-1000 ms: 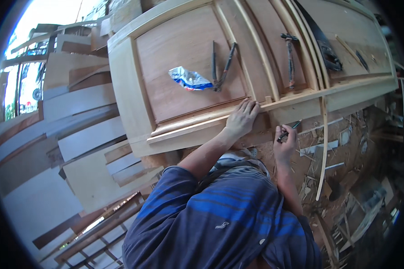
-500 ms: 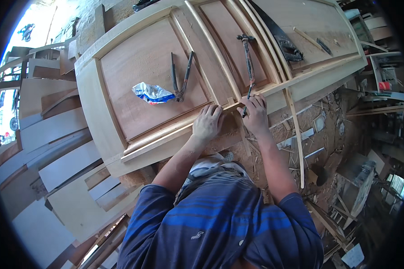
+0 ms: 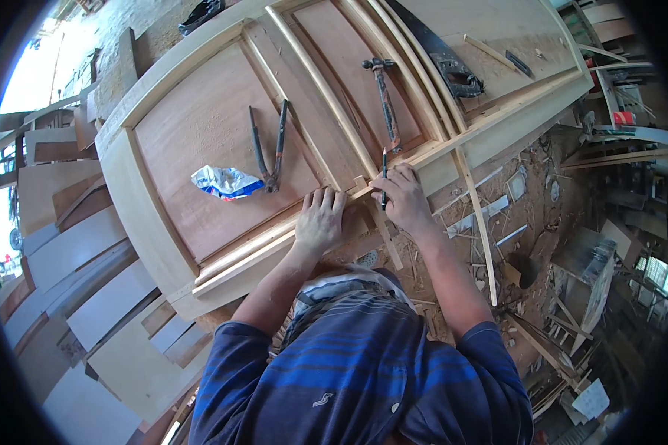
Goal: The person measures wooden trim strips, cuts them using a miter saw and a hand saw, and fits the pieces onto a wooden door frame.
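My right hand [image 3: 404, 200] is closed around a dark pencil [image 3: 384, 176], held nearly upright. Its fingers rest against the near edge of a large panelled wooden door [image 3: 147, 248]. To its left, my left hand [image 3: 321, 222] curls over a pale wooden strip [image 3: 256, 255] running along that edge. A short thin piece of wood [image 3: 361, 182] pokes up between the two hands. On the door's panels lie a hammer [image 3: 386, 102], pincers [image 3: 272, 159] with dark handles, and a crumpled blue-and-white plastic bag [image 3: 223, 182].
Toward the right on the door are a handsaw [image 3: 453, 73], a small stick [image 3: 490, 52] and a dark-handled tool [image 3: 519, 64]. A long thin batten [image 3: 476, 215] slants down from the near edge. Board offcuts [image 3: 74, 245] pile up at left; scraps and shavings litter the floor.
The pencil has turned from a slant to nearly upright in my right hand. The whole view has shifted, so the door and tools appear lower and further left. My left hand stays on the strip.
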The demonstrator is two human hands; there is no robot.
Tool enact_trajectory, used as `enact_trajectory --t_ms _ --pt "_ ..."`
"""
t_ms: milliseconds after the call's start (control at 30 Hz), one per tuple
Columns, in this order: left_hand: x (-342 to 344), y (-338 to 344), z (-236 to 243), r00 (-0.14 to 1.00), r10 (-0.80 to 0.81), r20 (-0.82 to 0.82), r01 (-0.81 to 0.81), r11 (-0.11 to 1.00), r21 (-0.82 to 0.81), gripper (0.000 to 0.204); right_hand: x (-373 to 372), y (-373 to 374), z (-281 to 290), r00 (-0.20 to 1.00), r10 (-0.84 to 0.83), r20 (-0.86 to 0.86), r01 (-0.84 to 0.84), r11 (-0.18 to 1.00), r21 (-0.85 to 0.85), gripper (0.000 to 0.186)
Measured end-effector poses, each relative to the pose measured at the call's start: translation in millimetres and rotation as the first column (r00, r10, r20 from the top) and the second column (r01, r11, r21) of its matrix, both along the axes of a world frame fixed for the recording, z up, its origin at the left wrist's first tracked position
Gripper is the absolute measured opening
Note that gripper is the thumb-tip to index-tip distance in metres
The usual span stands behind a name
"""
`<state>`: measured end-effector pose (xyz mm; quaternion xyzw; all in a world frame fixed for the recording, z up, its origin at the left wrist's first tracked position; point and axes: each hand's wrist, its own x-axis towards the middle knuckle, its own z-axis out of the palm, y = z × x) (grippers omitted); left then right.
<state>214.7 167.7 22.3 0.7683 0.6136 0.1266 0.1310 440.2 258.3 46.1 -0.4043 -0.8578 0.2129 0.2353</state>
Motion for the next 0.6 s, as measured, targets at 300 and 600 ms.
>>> enact_trajectory --t_ms 300,600 --pt "10.8 -0.1 -11.6 0.977 0.212 0.020 -0.212 0.977 0.028 0.040 1.5 50.5 8.4 0.993 -0.081 -0.088 0.061 0.977 -0.206 0.030" --pt "18.3 -5.7 -24.1 0.905 0.423 -0.052 -0.418 0.905 0.081 0.033 -8.8 123.5 -11.4 0.981 0.139 0.134 -0.130 0.989 -0.076 0.031"
